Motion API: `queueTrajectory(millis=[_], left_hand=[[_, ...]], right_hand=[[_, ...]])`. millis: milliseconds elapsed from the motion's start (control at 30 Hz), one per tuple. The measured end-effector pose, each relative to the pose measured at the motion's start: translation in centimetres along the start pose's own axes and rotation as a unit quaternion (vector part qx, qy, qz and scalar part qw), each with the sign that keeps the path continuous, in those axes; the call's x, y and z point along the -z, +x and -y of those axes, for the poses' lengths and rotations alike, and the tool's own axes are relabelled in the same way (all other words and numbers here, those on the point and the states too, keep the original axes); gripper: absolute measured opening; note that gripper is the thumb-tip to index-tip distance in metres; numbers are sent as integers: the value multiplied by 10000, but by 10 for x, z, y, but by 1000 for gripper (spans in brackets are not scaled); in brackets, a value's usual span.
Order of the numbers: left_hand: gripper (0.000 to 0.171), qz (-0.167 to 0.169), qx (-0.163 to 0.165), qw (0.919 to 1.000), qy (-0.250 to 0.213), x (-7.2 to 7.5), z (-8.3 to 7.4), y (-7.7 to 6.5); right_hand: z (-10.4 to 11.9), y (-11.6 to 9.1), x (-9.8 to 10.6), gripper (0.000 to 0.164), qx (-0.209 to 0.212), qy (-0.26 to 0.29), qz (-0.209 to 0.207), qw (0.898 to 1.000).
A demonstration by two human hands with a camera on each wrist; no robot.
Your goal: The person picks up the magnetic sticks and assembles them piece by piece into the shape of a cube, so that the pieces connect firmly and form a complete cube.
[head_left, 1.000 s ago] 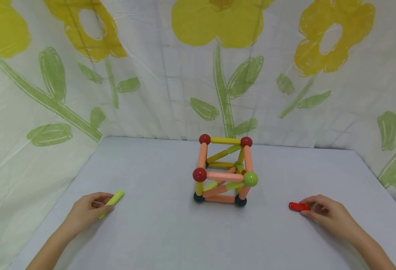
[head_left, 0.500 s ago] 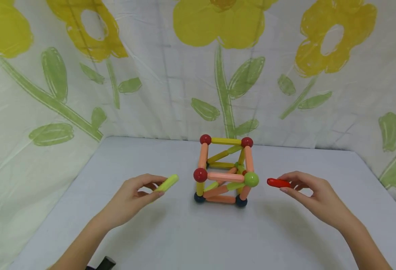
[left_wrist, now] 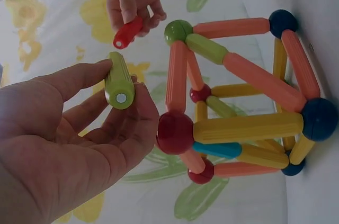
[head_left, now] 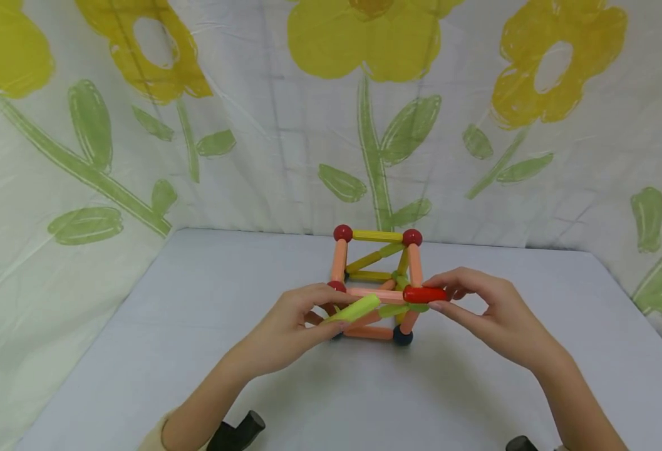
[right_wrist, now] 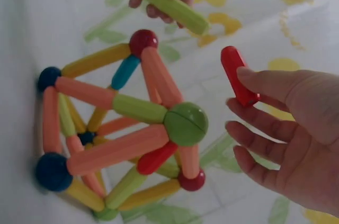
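Note:
Between thumb and fingers, my left hand (head_left: 291, 326) pinches a yellow-green magnetic rod (head_left: 356, 308). My right hand (head_left: 494, 313) pinches a shorter red magnetic rod (head_left: 425, 295). Both hands are raised in front of a cube-shaped frame (head_left: 378, 236) of rods and balls. In the head view they cover part of its near face. The left wrist view shows a pale round magnet on the end of the yellow-green rod (left_wrist: 119, 83). There, the red rod (left_wrist: 127, 33) points toward it across a gap. Seen from the right wrist, both rods are apart from the green corner ball (right_wrist: 186, 124).
The frame stands on a white table (head_left: 223, 269), with red, dark blue and green balls at its corners. Diagonal rods cross its sides, including a blue one (left_wrist: 217, 150). A curtain (head_left: 240, 156) with yellow flowers hangs behind.
Both hands have lifted from the table's left and right sides and moved inward, bringing the yellow-green and red rods close together before the frame. The frame has stayed in place.

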State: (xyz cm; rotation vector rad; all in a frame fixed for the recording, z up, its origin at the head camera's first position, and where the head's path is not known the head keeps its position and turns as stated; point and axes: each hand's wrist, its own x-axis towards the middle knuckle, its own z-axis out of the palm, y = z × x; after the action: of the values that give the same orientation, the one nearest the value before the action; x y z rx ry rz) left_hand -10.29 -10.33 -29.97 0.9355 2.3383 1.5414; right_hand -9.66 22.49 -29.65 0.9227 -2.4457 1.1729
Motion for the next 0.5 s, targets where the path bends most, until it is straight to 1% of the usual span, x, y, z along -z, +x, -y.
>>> queueTrajectory(millis=[133,233,367,500], left_hand=[[41,96,-371,9992,-115,-9,-3,5],[41,105,-440,9990,-65,-12,-4,7],[34,158,-301,9994,-44,-16,-4,7],[32,318,-4,9994,-107,-20,-3,8]], right_hand=[[4,4,-4,42,143,188,71,9997],[6,5,-6,44,263,278,125,9992],[7,6,-8,42,265,393,129,9988],[8,6,-12,39,90,701,43,9975]])
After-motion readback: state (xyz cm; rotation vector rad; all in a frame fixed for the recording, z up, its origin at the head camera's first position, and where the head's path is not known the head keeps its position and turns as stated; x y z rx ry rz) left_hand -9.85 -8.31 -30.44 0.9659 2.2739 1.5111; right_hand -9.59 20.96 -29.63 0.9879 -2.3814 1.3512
